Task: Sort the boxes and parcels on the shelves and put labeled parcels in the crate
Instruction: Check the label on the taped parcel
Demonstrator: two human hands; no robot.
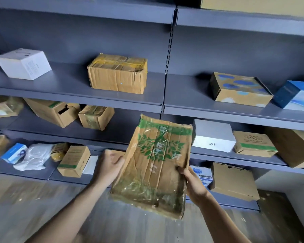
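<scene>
Head view: looking forward and down at two bare hands that are holding one parcel up in front of the grey shelves (68,81).
Left hand (111,166): gripping the parcel's left long edge, about halfway up.
Parcel (154,165): a flat, crushed brown carton with a green leaf print under clear film, hanging in the air between the two hands and resting on no shelf.
Long axis: running from the near bottom end up and away toward the shelves, with the top leaning slightly right.
Right hand (194,184): gripping the right long edge lower down, nearer the bottom corner.
Nearer hand: neither, since both are touching the parcel; the left is sitting higher than the right.
White ZTE box (213,137): standing on a shelf just behind the parcel's upper right corner.
Label: none is showing on the face turned toward the viewer; the back is hidden.
Crate: not appearing here, so its direction from the hands cannot be told.
Coming move (judgement): probably turning the parcel about its long axis to check the hidden face.
</scene>
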